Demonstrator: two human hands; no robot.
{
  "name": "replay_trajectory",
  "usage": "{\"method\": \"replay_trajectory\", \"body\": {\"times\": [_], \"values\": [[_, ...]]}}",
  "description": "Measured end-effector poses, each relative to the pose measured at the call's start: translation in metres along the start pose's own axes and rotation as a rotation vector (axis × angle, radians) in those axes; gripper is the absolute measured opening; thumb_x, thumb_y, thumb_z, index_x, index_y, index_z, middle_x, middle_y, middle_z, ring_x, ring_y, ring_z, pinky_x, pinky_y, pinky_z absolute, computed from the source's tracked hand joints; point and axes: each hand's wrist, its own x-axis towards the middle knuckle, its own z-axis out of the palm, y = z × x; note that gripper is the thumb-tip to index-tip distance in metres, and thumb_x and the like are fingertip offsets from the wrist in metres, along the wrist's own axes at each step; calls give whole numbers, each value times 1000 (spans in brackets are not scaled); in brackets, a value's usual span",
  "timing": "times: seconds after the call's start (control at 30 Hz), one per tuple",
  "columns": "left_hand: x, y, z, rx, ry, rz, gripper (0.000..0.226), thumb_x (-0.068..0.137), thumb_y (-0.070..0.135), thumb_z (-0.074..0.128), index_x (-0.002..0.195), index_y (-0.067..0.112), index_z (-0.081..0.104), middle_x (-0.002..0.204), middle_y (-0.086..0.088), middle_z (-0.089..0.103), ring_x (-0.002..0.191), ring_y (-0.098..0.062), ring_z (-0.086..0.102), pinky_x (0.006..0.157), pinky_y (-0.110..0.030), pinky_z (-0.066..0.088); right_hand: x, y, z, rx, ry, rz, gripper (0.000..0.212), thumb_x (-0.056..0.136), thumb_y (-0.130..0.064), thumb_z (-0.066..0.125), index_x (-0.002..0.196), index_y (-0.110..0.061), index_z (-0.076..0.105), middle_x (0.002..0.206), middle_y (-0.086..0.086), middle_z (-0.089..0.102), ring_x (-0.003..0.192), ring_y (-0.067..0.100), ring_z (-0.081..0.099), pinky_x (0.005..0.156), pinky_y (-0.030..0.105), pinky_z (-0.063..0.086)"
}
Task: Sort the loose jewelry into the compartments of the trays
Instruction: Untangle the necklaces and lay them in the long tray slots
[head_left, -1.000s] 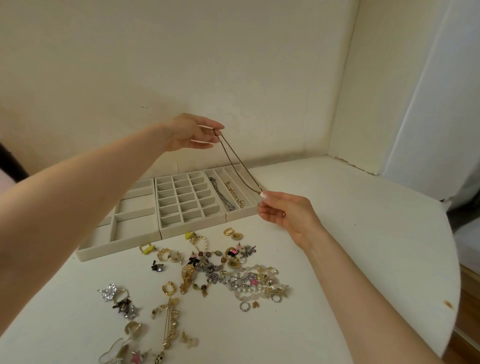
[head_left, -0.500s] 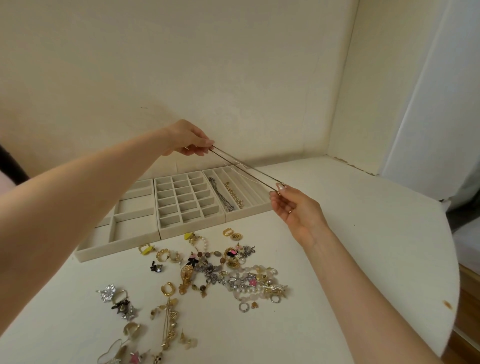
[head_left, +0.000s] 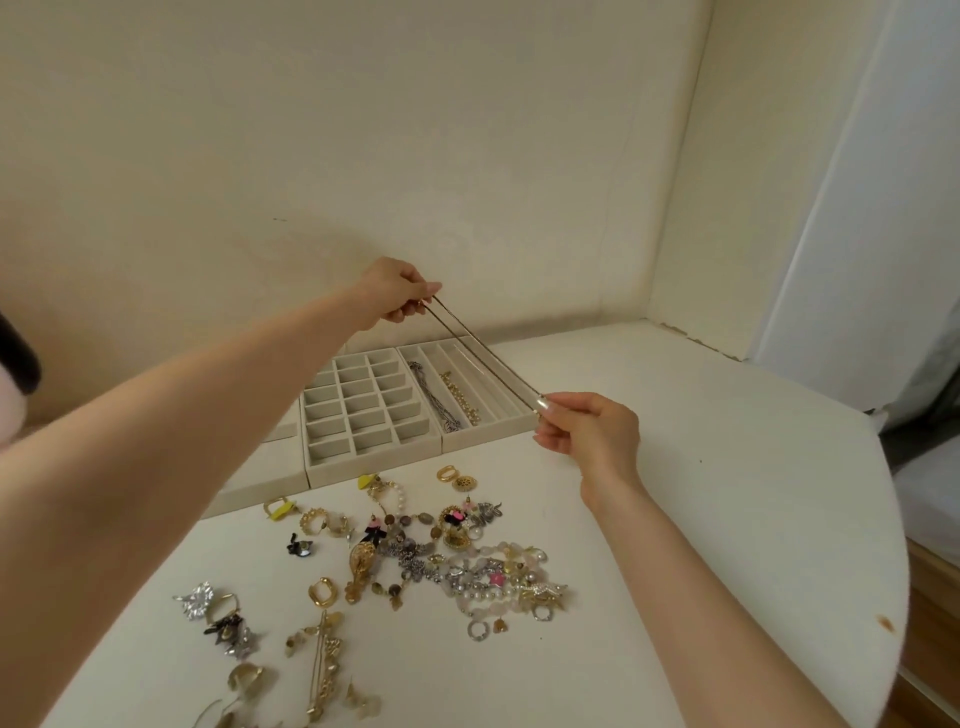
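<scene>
Presently, the left forearm crosses the view from the lower left and covers most of the leftmost beige flocked tray (head_left: 260, 491); only part of its front wall shows. The left hand (head_left: 397, 293) is raised above the far end of the trays, its thumb and fingertips pinching one end of the thin gold chain necklace (head_left: 483, 358).

Next to the right, the beige grid tray of small square compartments (head_left: 374, 470) stands just beside the first tray. No item is visible in its cells.

The necklace runs doubled, as two taut strands, down and to the right from the left hand. It is held in the air above the beige tray of long narrow slots (head_left: 488, 439) and lies in no compartment. In that tray, a silver chain (head_left: 434, 395) lies in the leftmost slot and a gold beaded chain (head_left: 460, 397) in the slot beside it.

The right hand (head_left: 592, 431) is at the near right corner of the slotted tray and pinches the lower end of the necklace between thumb and forefinger; the other fingers are curled.

The heap of loose mixed jewelry (head_left: 441, 561) lies on the white table (head_left: 727, 493) in front of the trays.
</scene>
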Motion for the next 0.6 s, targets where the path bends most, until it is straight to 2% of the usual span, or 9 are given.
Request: {"method": "replay_trajectory", "body": {"times": [0.1,0.2,0.27,0.3,0.37,0.43,0.6], "values": [[11,0,9,-114,-5,-29,15,85,10,66,73,7,58,70,-6,60,38,0,54,43,-12,47,0,4,4,-66,4,-29,11,81,9,65,91,5,69,76,17,68,57,20,65,57,22,57],[20,-1,18,-151,-26,-56,14,83,-1,64,73,5,57,73,-10,60,43,-5,59,50,-16,54,0,9,8,-99,-11,-11,16,82,12,61,89,0,67,80,20,69,57,19,67,54,19,55],[27,-5,25,-152,-35,-58,16,84,-5,62,73,5,56,74,-11,61,51,-9,62,56,-18,56,2,11,12,-210,-14,-43,16,81,10,63,85,-5,67,80,19,69,56,16,64,52,19,54],[30,-7,28,-158,-40,-57,17,84,-7,61,73,5,55,75,-12,62,55,-12,63,59,-19,57,4,11,15,-296,-21,-75,16,79,7,66,81,-8,67,80,17,69,59,16,65,54,20,54],[36,-11,35,-145,-37,-56,19,85,-10,56,72,4,55,77,-14,62,59,-14,64,63,-21,57,12,10,21,-438,-35,-141,21,74,4,72,70,-17,67,79,12,71,74,20,69,70,31,57],[42,-16,42,-56,-6,-49,21,86,-8,56,71,6,56,77,-13,63,60,-14,63,63,-23,56,19,7,29,-485,-46,-178,29,70,2,75,60,-23,66,77,8,71,82,25,69,81,40,56],[54,-29,48,378,136,84,8,81,11,68,81,16,62,88,0,66,84,-16,60,76,-31,50,37,8,38,-540,-66,-181,29,69,3,74,59,-22,65,76,9,70,83,28,68,84,43,55]]}}
